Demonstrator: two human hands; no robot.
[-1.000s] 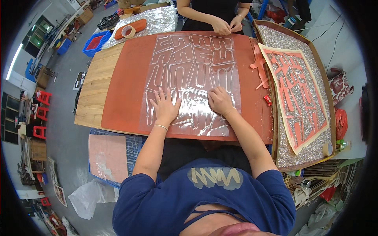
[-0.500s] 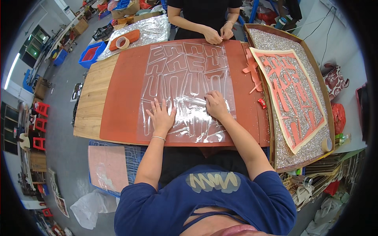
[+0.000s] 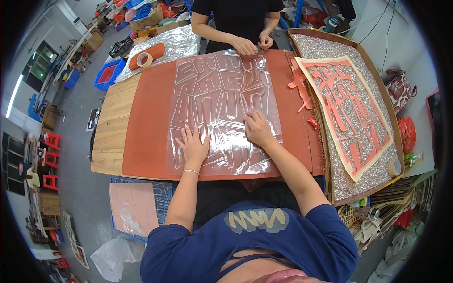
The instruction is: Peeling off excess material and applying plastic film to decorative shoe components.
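Note:
A clear plastic sheet [image 3: 224, 101] with several pale cut-out outlines lies on the reddish-brown board [image 3: 148, 118] in front of me. My left hand [image 3: 192, 146] rests flat on the near left part of the sheet, its fingers spread. To the right, my right hand [image 3: 258, 129] presses on the sheet with its fingers curled in; whatever they may hold is hidden. Across the table a person in black has both hands [image 3: 252, 45] at the far edge of the sheet, pinching its far right corner.
On the right stands a tray of glittering grains [image 3: 321, 45], bearing a cream-edged sheet with coral shapes [image 3: 349, 113] and a tape roll [image 3: 394, 167]. Coral strips [image 3: 299, 85] lie beside it. Another tape roll [image 3: 144, 60] is at the far left. Below the table's left edge is a blue crate [image 3: 113, 219].
The whole view has shifted slightly. The other person's hands have moved a little apart, and the sheet's far right corner is lifted. My own hands stay in place on the sheet.

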